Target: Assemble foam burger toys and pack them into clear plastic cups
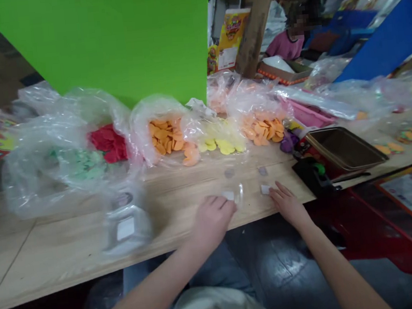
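My left hand [212,218], fingers curled, is closed at the lower edge of a small clear plastic packet [228,195] with a white label, lying on the wooden table. To its right, my right hand [288,204] pinches the edge of a similar clear packet [265,189], its fingers less curled. A dark round patch shows on the upper part of each packet. On the left lies a stack of clear packets [125,229] with white labels, blurred.
Plastic bags along the back hold red pieces [109,143], orange pieces [167,136], yellow pieces [223,144] and light orange pieces [265,129]. A black tape dispenser [312,176] and brown tray [347,148] stand right. Behind is a green panel [108,42]; a person [286,44] sits beyond.
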The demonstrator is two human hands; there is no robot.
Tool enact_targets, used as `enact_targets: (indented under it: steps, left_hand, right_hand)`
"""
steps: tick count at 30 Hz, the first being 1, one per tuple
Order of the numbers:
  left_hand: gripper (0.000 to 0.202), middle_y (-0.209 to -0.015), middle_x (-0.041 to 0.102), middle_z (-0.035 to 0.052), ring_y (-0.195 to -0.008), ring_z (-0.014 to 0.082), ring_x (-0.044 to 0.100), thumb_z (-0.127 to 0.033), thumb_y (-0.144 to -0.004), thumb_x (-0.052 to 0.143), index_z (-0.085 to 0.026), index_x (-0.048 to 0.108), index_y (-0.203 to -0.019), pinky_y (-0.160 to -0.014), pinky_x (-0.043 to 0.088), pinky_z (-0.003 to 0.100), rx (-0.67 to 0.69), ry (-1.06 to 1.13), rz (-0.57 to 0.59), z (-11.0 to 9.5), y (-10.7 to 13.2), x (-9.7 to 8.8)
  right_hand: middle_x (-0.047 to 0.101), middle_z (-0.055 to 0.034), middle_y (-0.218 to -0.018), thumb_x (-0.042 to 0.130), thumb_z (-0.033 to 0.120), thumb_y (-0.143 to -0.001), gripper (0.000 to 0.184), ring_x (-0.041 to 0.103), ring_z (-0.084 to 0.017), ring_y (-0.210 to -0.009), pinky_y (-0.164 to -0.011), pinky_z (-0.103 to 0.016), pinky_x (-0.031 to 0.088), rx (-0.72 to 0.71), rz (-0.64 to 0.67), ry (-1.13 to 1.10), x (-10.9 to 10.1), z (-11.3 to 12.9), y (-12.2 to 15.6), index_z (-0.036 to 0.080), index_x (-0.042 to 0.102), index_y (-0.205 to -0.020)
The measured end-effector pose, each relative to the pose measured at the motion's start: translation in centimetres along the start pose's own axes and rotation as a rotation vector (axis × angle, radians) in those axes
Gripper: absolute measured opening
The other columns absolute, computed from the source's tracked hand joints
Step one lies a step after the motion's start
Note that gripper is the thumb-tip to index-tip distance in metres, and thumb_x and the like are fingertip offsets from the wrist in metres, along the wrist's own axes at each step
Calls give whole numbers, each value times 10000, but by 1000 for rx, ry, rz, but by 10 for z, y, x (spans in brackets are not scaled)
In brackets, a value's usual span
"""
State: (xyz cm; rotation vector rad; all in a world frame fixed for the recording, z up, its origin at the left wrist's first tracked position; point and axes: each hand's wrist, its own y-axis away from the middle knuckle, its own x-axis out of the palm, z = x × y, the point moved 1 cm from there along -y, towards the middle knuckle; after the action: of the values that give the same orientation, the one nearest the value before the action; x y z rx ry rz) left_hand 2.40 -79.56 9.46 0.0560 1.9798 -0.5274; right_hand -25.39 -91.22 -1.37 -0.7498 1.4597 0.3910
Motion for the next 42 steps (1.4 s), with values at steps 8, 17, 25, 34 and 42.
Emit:
enact_targets:
  steps: [8,17,25,34,42]
  left_hand:
    - [299,-1050,611,163,-1035,267,540,-256,-782,563,-115,564,-1045,-880,407,416,126,164,199,-44,-102,138]
    - [310,-1070,515,90,-1046,227,513,-185,-780,532,-242,445,-1072,-899,417,464,-401,182,-659,18,86,-6]
    - [253,-1030,569,72,-995,184,543,-271,-799,544,-184,512,-1034,-907,413,370,-999,171,-1021,76,189,-108]
    - [409,-1134,540,98,-1074,204,526,-236,-799,551,-219,414,-1184,-898,436,387,-762,470,-861,88,189,-127]
    - [370,-1142,586,71,-1086,227,521,-253,-802,545,-258,494,-1169,-1008,293,448,-392,-157,-222,89,171,-116]
  right_hand:
    - [576,-98,-1182,429,92,-780,338,274,-276,-1299,-971,-463,377,85,44,32,-10,-67,34,161,571,-1079]
    - [536,-84,-1215,381,182,-846,369,322,-231,-1271,-1023,-445,323,-247,-143,-510,-81,140,-74,185,482,-1201]
    - [608,-138,-1024,459,164,-845,165,353,-271,-1244,-1018,-486,285,-788,-86,-579,-83,342,-145,118,582,-945]
    - [633,-28,-953,545,312,-814,115,513,-186,-1097,-892,-348,416,-418,200,-1146,-104,323,-156,206,540,-769]
    - [659,-37,-919,481,252,-847,90,549,-197,-1071,-911,-387,420,-197,-188,-1146,-111,295,-148,229,565,-825]
